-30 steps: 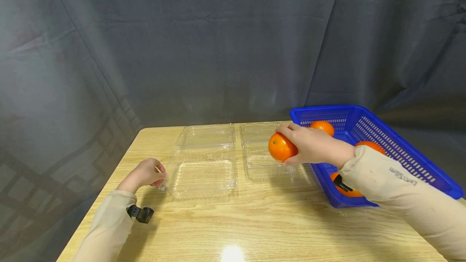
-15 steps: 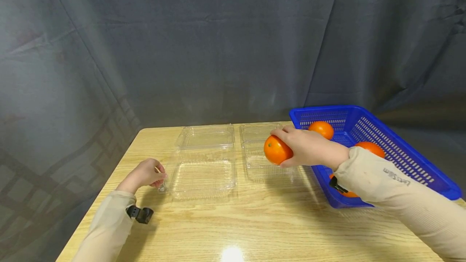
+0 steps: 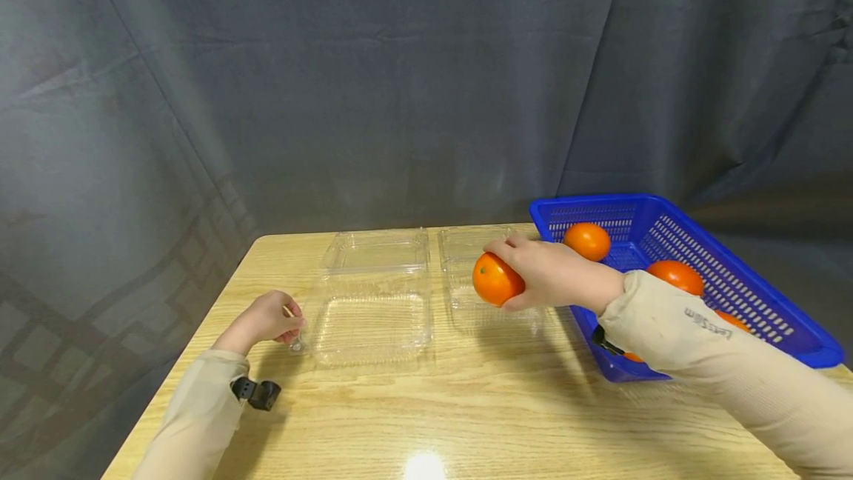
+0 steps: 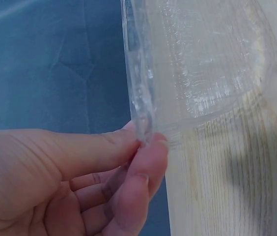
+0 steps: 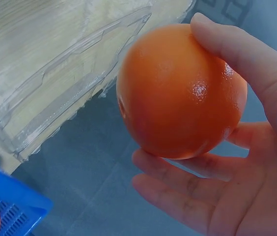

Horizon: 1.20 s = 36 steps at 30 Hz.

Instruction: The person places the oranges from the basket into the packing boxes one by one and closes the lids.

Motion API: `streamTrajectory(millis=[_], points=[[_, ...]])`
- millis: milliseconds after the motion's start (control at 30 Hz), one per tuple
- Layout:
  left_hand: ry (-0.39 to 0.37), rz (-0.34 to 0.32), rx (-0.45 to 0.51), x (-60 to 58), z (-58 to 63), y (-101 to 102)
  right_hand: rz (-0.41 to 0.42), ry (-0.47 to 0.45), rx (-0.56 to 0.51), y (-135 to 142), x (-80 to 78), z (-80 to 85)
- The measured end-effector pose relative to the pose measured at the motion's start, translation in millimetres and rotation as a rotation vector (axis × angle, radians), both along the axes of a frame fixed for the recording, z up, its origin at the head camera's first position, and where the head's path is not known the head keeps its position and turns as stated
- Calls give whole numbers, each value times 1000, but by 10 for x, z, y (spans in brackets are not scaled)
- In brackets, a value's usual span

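My right hand (image 3: 549,270) grips an orange (image 3: 497,280) between thumb and fingers. In the head view the orange overlaps the right clear plastic container (image 3: 466,302), left of the basket. The right wrist view shows the thumb on one side of the orange (image 5: 182,93) and fingers curled below it. At the table's left, my left hand (image 3: 269,317) pinches the near left corner of another clear plastic clamshell container (image 3: 373,358). Thumb and forefinger meet on that clear rim (image 4: 141,108) in the left wrist view. Both containers stand with their lids folded back.
A blue plastic basket (image 3: 623,369) with several oranges stands at the right of the wooden table (image 3: 400,421). One orange (image 3: 587,241) lies near its back left corner. Behind the table hangs a dark grey curtain (image 3: 400,95).
My right hand has moved a little left with the orange, away from the basket. Another orange in the basket shows from behind the right sleeve. The left hand stays in place.
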<state>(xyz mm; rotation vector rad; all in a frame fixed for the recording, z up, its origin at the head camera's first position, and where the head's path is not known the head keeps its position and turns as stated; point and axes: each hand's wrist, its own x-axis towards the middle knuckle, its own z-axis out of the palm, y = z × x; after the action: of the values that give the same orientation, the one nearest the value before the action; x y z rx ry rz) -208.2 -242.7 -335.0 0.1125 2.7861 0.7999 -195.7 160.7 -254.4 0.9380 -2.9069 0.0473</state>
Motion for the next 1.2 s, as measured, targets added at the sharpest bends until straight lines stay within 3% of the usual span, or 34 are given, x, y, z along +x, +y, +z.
streamTrajectory(millis=[433, 1200], points=[[5, 11, 13, -7, -6, -22, 62, 15, 4, -127, -34, -80], [-10, 34, 17, 3, -5, 14, 96, -5, 1, -237, -40, -132]])
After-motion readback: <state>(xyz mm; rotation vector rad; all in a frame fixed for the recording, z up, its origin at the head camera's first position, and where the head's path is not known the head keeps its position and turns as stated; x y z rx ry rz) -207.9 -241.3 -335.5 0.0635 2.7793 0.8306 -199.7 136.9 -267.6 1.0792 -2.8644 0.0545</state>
